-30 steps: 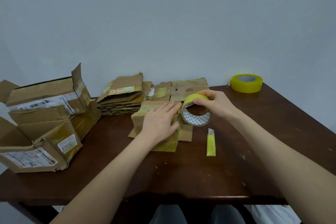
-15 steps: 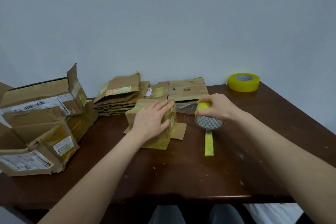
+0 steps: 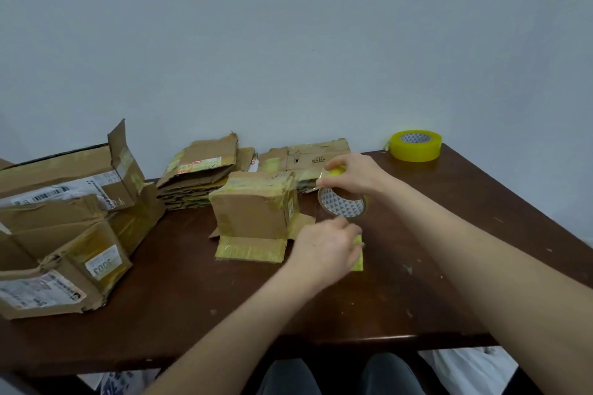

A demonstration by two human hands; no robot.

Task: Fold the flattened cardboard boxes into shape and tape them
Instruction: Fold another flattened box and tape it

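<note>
A small folded cardboard box (image 3: 250, 205) with yellowish tape stands at the middle of the brown table (image 3: 465, 228), its lower flaps spread out. Just right of the box, my right hand (image 3: 351, 175) holds a roll of clear tape (image 3: 341, 206) upright above the table. A strip of tape seems to run from the roll back to the box. My left hand (image 3: 321, 248) is in front of the roll, fingers closed on the upper end of a yellow cutter (image 3: 358, 260) that lies on the table.
Flattened boxes are stacked (image 3: 199, 176) behind the small box, with more flat cardboard (image 3: 314, 154) against the wall. Several larger assembled boxes (image 3: 57, 234) fill the table's left end. A second yellow tape roll (image 3: 415, 146) sits at the far right corner.
My left hand left the top of the small box and came down right onto the yellow cutter. The right hand drew the tape roll away from the box to the right.
</note>
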